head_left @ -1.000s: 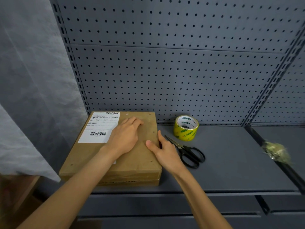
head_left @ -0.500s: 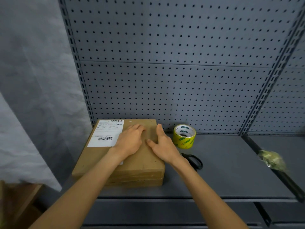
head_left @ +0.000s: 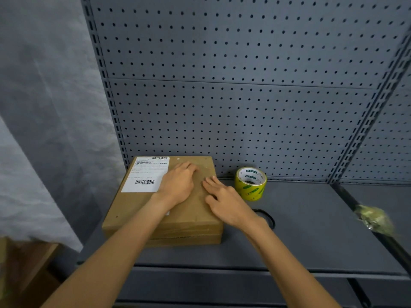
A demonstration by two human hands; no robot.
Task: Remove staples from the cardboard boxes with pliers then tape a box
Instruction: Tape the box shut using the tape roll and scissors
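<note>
Grey pegboard (head_left: 244, 107) backs a dark metal shelf (head_left: 311, 230), and a flat cardboard box (head_left: 138, 210) lies at the shelf's left end, pushed close to the pegboard. A white shipping label (head_left: 145, 174) with barcodes sits on the box's far left corner. Both hands lie flat on the box lid: the left hand (head_left: 178, 185) just right of the label, its fingers (head_left: 189, 168) straight and pressing the cardboard, gripping nothing; the right hand (head_left: 229, 203) at the box's right edge, fingers spread and relaxed on the lid. Just right of the box stands a yellow tape roll (head_left: 250, 183), upright against the pegboard. A black loop of scissors handle (head_left: 268, 216) peeks out by the right wrist. Far right of the box, a crumpled yellowish wad (head_left: 373, 220) rests on the shelf divider.
</note>
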